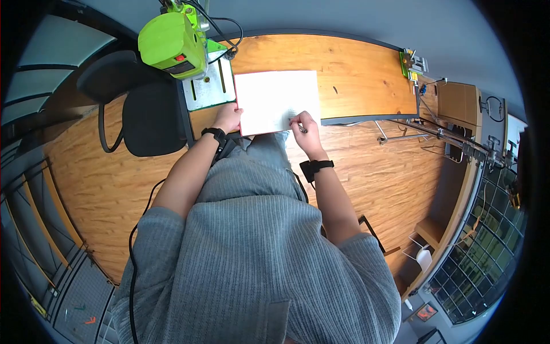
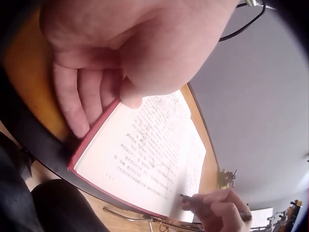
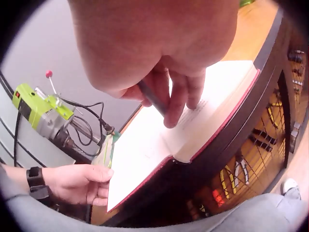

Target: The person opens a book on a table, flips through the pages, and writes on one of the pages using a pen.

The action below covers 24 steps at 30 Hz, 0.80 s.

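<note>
An open book [image 1: 275, 94] with a red cover lies near the front edge of the wooden table. Printed text and thin hand-drawn lines show on its page in the left wrist view. My left hand [image 1: 228, 117] pinches the book's left edge, thumb over the page margin and the other fingers along the red cover. Over the right-hand page, my right hand [image 1: 308, 133] holds a dark pen [image 3: 152, 98] between thumb and fingers. The pen's tip [image 2: 182, 195] is close to the paper in the left wrist view.
A green drill press [image 1: 175, 46] with a metal base [image 1: 203, 92] stands left of the book, its cables hanging behind. A small vise [image 1: 413, 64] sits at the table's right end. Pliers [image 3: 241, 169] hang on a rack below the table; a black chair [image 1: 152, 120] is at left.
</note>
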### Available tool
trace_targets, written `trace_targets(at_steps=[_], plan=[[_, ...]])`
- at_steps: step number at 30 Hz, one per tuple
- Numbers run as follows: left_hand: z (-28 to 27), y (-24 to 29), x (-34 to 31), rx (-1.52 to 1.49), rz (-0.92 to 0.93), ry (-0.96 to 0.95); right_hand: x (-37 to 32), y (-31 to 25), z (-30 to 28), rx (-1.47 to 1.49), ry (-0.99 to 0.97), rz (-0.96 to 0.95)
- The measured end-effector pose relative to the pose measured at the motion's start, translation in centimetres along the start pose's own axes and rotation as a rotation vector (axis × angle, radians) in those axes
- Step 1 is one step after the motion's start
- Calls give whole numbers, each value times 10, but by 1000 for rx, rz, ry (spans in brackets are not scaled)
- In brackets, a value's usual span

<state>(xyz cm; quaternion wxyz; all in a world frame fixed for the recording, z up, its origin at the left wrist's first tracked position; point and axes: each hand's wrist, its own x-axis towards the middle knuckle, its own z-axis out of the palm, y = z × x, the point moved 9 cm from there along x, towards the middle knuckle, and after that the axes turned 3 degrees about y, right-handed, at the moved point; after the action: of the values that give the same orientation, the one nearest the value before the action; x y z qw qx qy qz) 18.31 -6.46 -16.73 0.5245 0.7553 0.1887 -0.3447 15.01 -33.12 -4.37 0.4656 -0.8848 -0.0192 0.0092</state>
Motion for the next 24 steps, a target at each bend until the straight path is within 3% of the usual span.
trace_targets(at_steps=[2, 5, 8, 24], plan=[[1, -1, 1, -5, -9, -6, 0, 8, -3, 127, 65, 92], [-2, 5, 0, 19, -17, -14, -2, 0, -8, 33, 113, 6], [1, -1, 5, 34, -30, -31, -4, -15, -5, 6, 27, -45], [0, 7, -4, 32, -23, -22, 5, 14, -18, 12, 100, 34]])
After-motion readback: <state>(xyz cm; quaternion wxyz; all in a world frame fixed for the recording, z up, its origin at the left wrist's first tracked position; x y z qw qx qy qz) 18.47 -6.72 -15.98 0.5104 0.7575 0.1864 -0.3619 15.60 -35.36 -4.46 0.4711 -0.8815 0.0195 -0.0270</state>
